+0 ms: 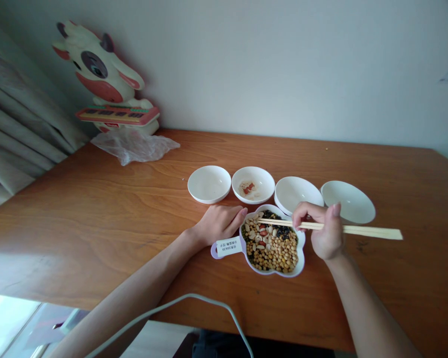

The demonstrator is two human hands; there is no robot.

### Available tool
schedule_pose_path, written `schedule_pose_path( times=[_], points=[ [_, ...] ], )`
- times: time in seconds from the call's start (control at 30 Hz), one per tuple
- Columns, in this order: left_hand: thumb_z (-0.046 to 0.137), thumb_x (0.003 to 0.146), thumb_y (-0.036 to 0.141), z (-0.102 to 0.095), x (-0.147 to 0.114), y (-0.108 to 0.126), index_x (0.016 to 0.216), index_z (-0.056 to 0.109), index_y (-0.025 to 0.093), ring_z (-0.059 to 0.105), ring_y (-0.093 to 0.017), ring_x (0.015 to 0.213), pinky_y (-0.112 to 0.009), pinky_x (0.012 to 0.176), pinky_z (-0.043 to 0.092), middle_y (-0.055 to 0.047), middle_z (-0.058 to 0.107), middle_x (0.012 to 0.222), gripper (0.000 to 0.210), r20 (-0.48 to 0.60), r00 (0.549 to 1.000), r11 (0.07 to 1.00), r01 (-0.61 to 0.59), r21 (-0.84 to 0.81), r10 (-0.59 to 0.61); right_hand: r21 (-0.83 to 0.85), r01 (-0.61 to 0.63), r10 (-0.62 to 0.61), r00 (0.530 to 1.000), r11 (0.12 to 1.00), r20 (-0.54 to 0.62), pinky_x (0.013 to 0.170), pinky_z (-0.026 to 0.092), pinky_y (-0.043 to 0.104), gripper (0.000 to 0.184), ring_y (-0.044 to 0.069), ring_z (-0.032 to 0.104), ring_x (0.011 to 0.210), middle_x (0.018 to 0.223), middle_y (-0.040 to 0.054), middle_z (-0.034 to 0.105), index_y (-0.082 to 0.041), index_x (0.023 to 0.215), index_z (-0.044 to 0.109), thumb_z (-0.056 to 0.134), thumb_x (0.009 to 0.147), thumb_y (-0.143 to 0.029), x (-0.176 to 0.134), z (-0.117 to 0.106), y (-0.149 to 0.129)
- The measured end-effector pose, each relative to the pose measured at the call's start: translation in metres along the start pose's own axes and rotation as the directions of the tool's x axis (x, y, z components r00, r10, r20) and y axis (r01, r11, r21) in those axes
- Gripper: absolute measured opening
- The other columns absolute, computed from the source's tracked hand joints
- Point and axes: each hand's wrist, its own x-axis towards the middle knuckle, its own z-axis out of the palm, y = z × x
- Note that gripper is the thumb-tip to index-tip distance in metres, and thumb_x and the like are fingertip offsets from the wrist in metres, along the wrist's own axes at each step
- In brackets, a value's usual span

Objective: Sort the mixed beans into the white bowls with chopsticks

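Observation:
My right hand [323, 226] grips a pair of wooden chopsticks [373, 231], whose tips reach into a flower-shaped bowl [301, 258] among the peanuts on its upper left. The bowl is white with a light purple rim and a labelled handle [228, 247]. It contains soybeans [283, 253], peanuts [252, 231], and dark and green beans. My left hand [222, 223] lies at the bowl's left side above the handle, fingers curled together and the fingertips at the rim; part of the grip is hidden. Whether the chopstick tips pinch a peanut is too small to tell.
Behind the bowl stand several white bowls in a row; the second from the left [253, 196] holds reddish skins and pale bits. A crumpled plastic bag [134, 146] and a toy cow with a keyboard [115, 114] stand back left. A pale cable [188, 297] crosses the front.

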Motion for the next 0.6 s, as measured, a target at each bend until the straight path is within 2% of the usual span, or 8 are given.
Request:
schedule_pose_path(
  times=[0.23,0.6],
  points=[
    [0.027,0.113,0.04,0.0004,-0.0002,-0.0001,0.077,0.05,0.018,0.048,-0.012,0.058,-0.03,0.06,0.03,-0.001,0.062,0.07,0.048,0.001,1.0,1.0,-0.008,0.018,0.008,-0.097,0.068,-0.064,0.997,0.993,0.045,0.055,0.036,0.036,0.085,0.019,0.052,0.056,0.06,0.0051,0.058,-0.022,0.067,0.064,0.006,0.099,-0.075,-0.0004,-0.0085,0.0013],
    [0.027,0.113,0.04,-0.0014,0.0001,0.0026,0.077,0.049,0.018,0.048,-0.011,0.057,-0.029,0.059,0.03,-0.001,0.061,0.069,0.047,0.002,1.0,1.0,0.008,-0.004,-0.008,-0.113,0.113,-0.1,0.989,0.987,0.108,0.058,0.036,0.037,0.081,0.019,0.052,0.06,0.065,0.0047,0.058,-0.022,0.071,0.062,0.008,0.1,-0.074,0.0,-0.0052,-0.0047]
  ],
)
